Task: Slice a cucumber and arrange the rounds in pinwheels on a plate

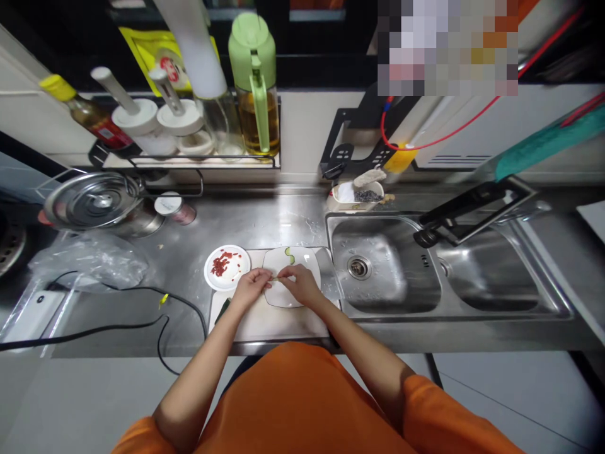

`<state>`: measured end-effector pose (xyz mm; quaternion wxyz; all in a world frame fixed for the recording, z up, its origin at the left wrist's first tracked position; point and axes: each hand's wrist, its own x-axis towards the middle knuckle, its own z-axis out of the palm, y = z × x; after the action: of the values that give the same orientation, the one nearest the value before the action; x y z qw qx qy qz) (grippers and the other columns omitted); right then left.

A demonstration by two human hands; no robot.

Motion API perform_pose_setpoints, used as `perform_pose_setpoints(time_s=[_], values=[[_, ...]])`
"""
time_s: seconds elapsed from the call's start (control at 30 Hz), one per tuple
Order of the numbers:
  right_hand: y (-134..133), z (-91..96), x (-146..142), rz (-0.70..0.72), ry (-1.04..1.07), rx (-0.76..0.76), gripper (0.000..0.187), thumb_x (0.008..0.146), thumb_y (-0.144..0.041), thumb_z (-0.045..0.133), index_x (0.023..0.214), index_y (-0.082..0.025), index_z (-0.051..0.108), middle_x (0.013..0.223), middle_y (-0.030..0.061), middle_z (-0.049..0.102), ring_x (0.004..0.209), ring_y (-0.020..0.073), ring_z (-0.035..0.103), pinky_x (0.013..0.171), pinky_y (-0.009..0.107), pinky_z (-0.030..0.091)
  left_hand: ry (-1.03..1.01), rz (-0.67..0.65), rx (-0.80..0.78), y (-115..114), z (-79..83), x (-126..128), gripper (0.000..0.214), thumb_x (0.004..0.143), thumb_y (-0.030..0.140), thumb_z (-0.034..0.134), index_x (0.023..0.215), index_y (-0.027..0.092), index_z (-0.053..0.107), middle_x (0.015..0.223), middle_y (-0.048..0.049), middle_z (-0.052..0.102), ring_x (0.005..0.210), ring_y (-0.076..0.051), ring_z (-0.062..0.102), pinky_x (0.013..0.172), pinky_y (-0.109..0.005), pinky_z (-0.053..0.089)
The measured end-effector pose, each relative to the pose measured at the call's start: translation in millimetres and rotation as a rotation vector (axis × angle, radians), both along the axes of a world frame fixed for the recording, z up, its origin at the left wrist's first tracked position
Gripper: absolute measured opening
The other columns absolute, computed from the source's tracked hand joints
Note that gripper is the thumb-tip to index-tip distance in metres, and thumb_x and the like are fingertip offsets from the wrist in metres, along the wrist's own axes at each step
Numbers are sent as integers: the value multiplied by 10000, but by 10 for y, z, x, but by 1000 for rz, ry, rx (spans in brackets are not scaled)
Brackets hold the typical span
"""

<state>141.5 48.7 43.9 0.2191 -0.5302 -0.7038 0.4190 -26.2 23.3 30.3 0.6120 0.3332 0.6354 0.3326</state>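
Note:
Over a white square plate (pixel 288 296), my left hand (pixel 256 284) and my right hand (pixel 299 282) meet with their fingertips pinched. Between them is a small, thin, pale-green piece, which looks like a cucumber slice (pixel 275 279). At the plate's far side lie cucumber slices (pixel 289 255) with dark green rims, bent into a curve. Just left of my left hand, a round white plate (pixel 228 250) carries chopped red pieces (pixel 220 265). Both plates rest on a pale cutting board (pixel 283 325). A dark green piece (pixel 223 310), perhaps cucumber, lies partly behind my left forearm.
A cleaver blade (pixel 331 274) lies at the board's right edge, beside the double sink (pixel 392 302). To the left are a lidded pot (pixel 99 202), a small jar (pixel 176 209), a plastic bag (pixel 94 261), a black cable (pixel 184 301) and a phone (pixel 35 318). An oil bottle (pixel 258 120) stands on the rack.

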Motion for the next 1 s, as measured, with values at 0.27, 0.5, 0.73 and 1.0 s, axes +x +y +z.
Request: perform_pose_setpoints(time_s=[0.27,0.5,0.73,1.0], values=[[182,147,256,33,253,-286,152,732,-313,629,761,-175,687,744,3,669,736,136,570,691,249,427,-555,105,-428,65,-30,264,280,824,374,603,917,110,598,711,-67,649,520,-66,551,441,-149,388],[382,-5,434,21,195,-261,139,717,-238,605,771,-166,711,740,10,682,714,135,576,700,253,425,-481,176,-321,207,-138,340,302,662,163,733,945,113,640,721,-38,653,580,-71,597,485,-145,402],[701,-208,426,8,-37,-135,114,716,-153,595,715,-181,706,667,-11,658,653,117,558,654,226,395,-28,129,-90,423,-345,460,274,641,278,708,871,135,671,652,-18,658,574,-91,585,523,-184,392],[931,-353,341,109,-236,10,147,769,-156,553,736,-186,694,682,-8,668,666,123,557,765,246,363,489,52,36,569,-273,530,223,716,316,583,875,202,689,608,29,643,644,-128,606,706,-234,442]])
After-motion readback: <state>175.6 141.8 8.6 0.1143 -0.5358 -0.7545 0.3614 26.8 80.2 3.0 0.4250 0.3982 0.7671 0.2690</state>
